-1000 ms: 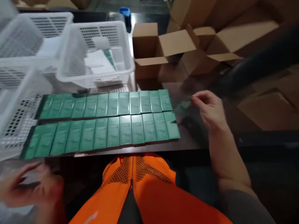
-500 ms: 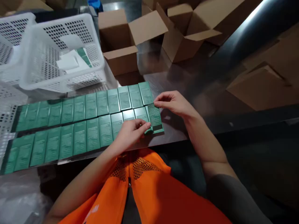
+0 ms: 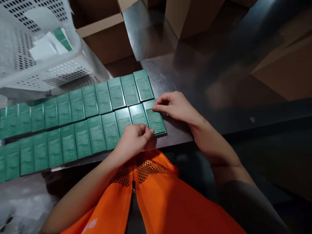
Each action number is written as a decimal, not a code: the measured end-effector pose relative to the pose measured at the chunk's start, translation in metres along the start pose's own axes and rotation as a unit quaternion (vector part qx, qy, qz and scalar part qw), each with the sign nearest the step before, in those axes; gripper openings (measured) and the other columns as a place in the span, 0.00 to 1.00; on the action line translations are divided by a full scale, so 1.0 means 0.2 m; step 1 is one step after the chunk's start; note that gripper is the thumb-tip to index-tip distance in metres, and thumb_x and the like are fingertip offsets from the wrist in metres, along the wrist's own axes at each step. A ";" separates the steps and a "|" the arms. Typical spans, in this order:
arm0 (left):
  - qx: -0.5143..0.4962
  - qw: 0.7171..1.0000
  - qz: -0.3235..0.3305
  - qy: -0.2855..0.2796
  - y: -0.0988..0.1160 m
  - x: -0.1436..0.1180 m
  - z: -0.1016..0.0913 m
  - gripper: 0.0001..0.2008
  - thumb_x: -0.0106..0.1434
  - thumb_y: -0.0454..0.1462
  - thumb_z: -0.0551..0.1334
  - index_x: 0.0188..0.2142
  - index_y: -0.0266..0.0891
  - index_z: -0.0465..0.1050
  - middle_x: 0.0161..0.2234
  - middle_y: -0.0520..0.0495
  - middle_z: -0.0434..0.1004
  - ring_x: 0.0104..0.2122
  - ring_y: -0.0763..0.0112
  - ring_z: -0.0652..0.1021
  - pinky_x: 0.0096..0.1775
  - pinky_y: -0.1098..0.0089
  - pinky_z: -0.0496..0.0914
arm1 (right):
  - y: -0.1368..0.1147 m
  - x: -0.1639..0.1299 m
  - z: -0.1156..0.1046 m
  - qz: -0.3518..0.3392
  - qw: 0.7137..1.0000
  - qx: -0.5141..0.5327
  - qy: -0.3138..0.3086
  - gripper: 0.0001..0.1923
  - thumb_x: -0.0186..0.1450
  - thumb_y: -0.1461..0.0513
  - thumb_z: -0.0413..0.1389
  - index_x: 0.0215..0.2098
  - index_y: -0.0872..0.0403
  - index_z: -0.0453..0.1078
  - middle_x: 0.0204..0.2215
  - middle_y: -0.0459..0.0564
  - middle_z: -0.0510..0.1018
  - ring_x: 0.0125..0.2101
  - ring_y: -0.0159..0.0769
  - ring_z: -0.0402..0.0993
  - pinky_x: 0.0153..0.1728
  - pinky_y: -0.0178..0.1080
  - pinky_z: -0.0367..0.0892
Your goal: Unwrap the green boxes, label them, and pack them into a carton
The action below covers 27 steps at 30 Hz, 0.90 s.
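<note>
Your hands pinch the last green box (image 3: 155, 121) at the right end of the near row on the table (image 3: 195, 74): left hand (image 3: 136, 138) at its near edge, right hand (image 3: 174, 105) at its far corner. You're squaring it; next, I'd say, press it flush.

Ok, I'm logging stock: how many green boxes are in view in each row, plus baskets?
Back-row green boxes: 12
Front-row green boxes: 12
White basket: 1
Total: 25 (the leftmost box in each row is cut off by the frame edge)

The end green box (image 3: 155, 121), half a second ago tilted above the near row, now lies flat in line under both hands' fingers (image 3: 158, 104)
</note>
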State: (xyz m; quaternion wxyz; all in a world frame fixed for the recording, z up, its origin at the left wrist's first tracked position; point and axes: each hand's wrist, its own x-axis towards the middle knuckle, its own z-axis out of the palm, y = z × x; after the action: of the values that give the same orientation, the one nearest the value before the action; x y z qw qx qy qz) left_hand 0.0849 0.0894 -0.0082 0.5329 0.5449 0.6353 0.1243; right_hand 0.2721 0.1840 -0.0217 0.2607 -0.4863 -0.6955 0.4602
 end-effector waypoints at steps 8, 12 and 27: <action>0.011 0.999 -0.030 -0.010 0.05 0.01 0.00 0.17 0.61 0.47 0.60 0.21 0.41 0.69 0.15 0.52 0.73 0.16 0.72 0.71 0.21 0.73 0.59 | 0.02 0.02 0.01 0.006 0.999 -0.032 -0.013 0.07 0.59 0.58 0.68 0.30 0.54 0.82 0.24 0.44 0.81 0.26 0.30 0.72 0.28 0.35 0.60; 0.017 0.999 -0.031 -0.005 0.06 0.01 0.00 0.17 0.62 0.45 0.60 0.20 0.40 0.69 0.15 0.52 0.73 0.16 0.72 0.71 0.22 0.73 0.61 | 0.02 0.02 0.01 0.001 0.999 -0.046 -0.013 0.06 0.59 0.59 0.67 0.30 0.54 0.82 0.26 0.44 0.82 0.27 0.30 0.73 0.29 0.35 0.60; 0.279 0.960 0.003 0.037 0.12 0.00 0.03 0.12 0.63 0.39 0.60 0.24 0.40 0.74 0.20 0.48 0.75 0.22 0.65 0.74 0.26 0.67 0.58 | 0.03 -0.01 0.02 -0.034 0.996 -0.066 0.039 0.17 0.54 0.59 0.71 0.40 0.53 0.77 0.41 0.49 0.76 0.29 0.31 0.71 0.35 0.38 0.68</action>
State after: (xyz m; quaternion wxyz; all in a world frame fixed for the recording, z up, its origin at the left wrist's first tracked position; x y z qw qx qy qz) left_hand 0.1033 0.0954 0.0075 0.3358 0.6688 0.6623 -0.0363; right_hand 0.2720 0.1803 -0.0294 0.2706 -0.4960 -0.7300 0.3845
